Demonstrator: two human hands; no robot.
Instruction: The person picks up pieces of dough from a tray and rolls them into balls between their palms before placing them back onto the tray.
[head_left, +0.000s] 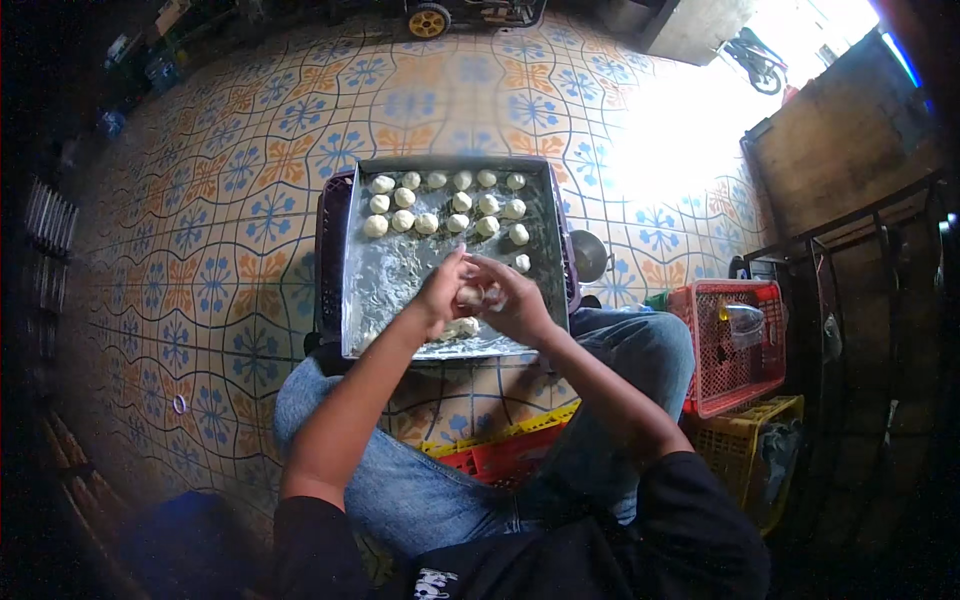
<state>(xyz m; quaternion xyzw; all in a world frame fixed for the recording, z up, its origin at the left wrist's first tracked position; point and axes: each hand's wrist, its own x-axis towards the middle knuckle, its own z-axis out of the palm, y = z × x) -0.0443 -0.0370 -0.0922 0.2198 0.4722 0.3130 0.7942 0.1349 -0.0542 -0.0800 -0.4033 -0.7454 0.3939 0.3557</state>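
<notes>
Both of my hands meet over the near half of a floured metal tray [400,270]. My left hand [443,297] and my right hand [512,302] have their fingers curled round a small pale dough ball [468,295], partly hidden between them. Rows of round dough balls [426,223] lie across the far half of the tray, with one [522,262] lower down at its right side. Just below my hands sits an uneven lump of dough [460,328] on the tray floor. White flour is smeared over the metal.
The tray rests on a dark purple crate [333,250] between my knees. A metal pot [590,256] stands at its right. Farther right, a red crate [700,350] is stacked over a yellow crate [725,450]. A wheeled machine [430,20] stands on the patterned tile floor beyond.
</notes>
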